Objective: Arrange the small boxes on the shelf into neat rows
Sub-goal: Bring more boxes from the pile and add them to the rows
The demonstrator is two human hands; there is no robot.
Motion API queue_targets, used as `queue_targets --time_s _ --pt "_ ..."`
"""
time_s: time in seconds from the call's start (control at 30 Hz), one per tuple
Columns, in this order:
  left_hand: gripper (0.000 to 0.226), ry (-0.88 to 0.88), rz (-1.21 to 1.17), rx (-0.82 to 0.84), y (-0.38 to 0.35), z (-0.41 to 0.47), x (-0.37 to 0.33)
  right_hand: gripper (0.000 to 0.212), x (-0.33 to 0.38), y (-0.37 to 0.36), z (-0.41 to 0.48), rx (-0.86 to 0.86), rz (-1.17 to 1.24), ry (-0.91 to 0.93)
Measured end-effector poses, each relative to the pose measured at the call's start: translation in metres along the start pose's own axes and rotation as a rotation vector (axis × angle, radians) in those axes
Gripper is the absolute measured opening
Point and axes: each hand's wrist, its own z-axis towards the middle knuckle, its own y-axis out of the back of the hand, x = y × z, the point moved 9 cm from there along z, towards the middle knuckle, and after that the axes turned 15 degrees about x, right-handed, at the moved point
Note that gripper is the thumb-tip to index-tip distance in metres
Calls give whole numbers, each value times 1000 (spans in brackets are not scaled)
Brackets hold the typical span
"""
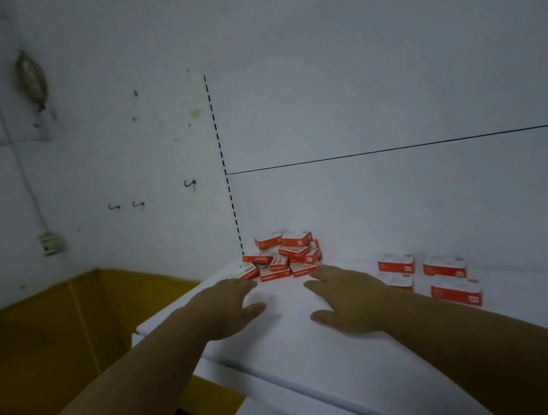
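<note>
On the white shelf point(317, 350), against white walls point(355, 94), red boxes point(285, 257) lie jumbled.

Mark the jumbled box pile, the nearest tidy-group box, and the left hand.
jumbled pile of small red-and-white cardboard boxes point(293, 252), head view, mid-heap box
nearest red-and-white box of tidy group point(456, 292), head view, red front face
left hand point(223, 308), head view, back of hand

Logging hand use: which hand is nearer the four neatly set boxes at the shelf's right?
Right. The right hand lies just left of the neat boxes; the left hand is farther left, in front of the jumbled pile.
</note>
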Motion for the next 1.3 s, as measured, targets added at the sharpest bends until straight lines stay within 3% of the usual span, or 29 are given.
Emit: queue_targets --time_s 0.13,0.27,0.43,0.57,0.77,0.97,1.3 --pt "63 57 -52 54 -16 33 40 66 -9 -4 36 -21 20 -61" --pt "63 67 -27 -35 -4 66 78 60 -24 2 70 -96 77 -172" --pt "71 -9 -216 -48 0 119 118 34 -45 17 104 -270 276 -358" --pt "75 -115 -287 -53 -1 153 131 37 -54 18 131 -306 453 -459" --pt "59 -277 -395 -134 -5 176 132 40 -71 8 145 -379 615 -620" --pt "5 -399 -612 -125 -2 178 138 29 -86 11 140 -364 671 -680" --pt "29 -398 -560 -215 0 173 136 28 -83 18 122 -313 665 -650"
